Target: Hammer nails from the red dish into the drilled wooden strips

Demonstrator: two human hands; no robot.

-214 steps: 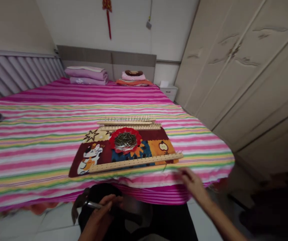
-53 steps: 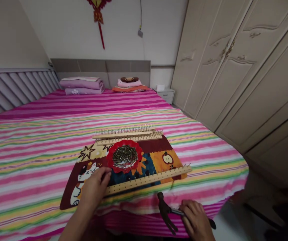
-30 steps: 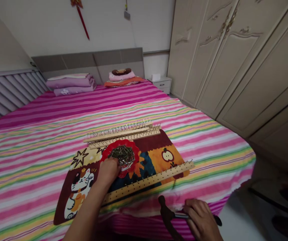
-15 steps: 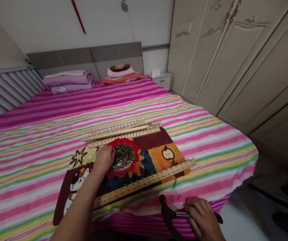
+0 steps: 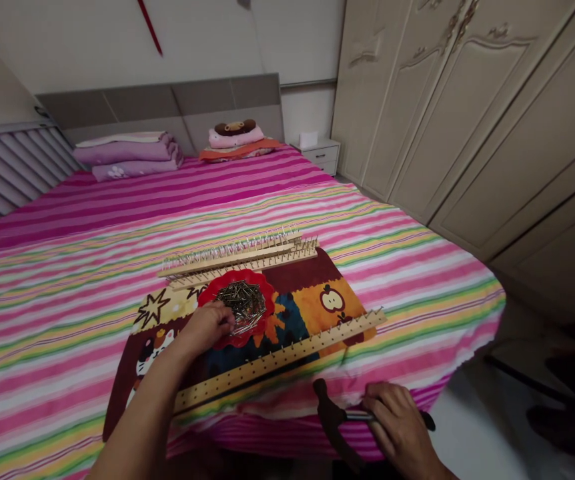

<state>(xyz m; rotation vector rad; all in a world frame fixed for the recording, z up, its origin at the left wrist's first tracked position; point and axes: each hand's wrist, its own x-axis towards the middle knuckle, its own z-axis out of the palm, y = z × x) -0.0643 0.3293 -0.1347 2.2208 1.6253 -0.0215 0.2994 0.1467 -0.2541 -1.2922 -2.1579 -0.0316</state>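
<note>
My left hand is at the left edge of a red scalloped dish, its fingers curled together over the nails heaped inside. Whether a nail is between the fingertips is too small to see. My right hand grips the handle of a claw hammer at the bed's near edge, its head pointing left. A long wooden strip with rows of holes lies in front of the dish, and nails stand along its middle and right part. Behind the dish lie more wooden strips bristling with upright nails.
A patterned mat under the dish and strips rests on the striped bedspread. Folded bedding and a pillow stack sit by the headboard. A nightstand and wardrobe stand to the right.
My left hand has shifted down slightly along the dish's left edge, uncovering more of the rim. The view has tilted a little; my right hand still holds the hammer.
</note>
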